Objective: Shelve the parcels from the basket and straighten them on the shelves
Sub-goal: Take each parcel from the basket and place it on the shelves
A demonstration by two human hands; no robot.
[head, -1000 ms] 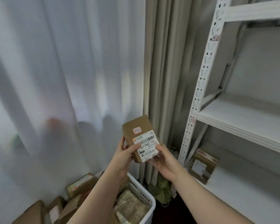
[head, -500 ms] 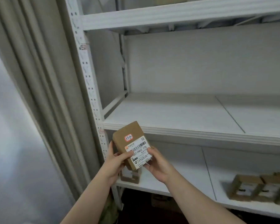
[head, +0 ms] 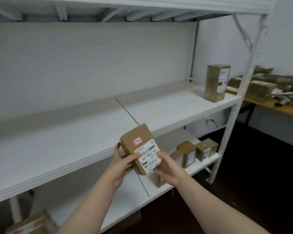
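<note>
I hold a small brown cardboard parcel (head: 139, 146) with a white barcode label and a red-edged sticker in front of the white shelving unit. My left hand (head: 121, 163) grips its left side, thumb across the label. My right hand (head: 166, 166) grips its lower right corner. The parcel hangs before the front edge of the middle shelf (head: 74, 149). One tall parcel (head: 216, 82) stands upright at that shelf's far right end. On the lower shelf (head: 196, 168) several small parcels (head: 188, 154) stand in a row. The basket is out of view.
A white perforated upright post (head: 233, 112) ends the unit on the right. Beyond it a wooden table (head: 277, 107) carries a heap of packages (head: 264, 83). Another brown box (head: 30, 223) shows at the bottom left. The floor is dark.
The view has swung right, from the curtain and basket to the shelf's right end. Both hands keep the same grip on the parcel.
</note>
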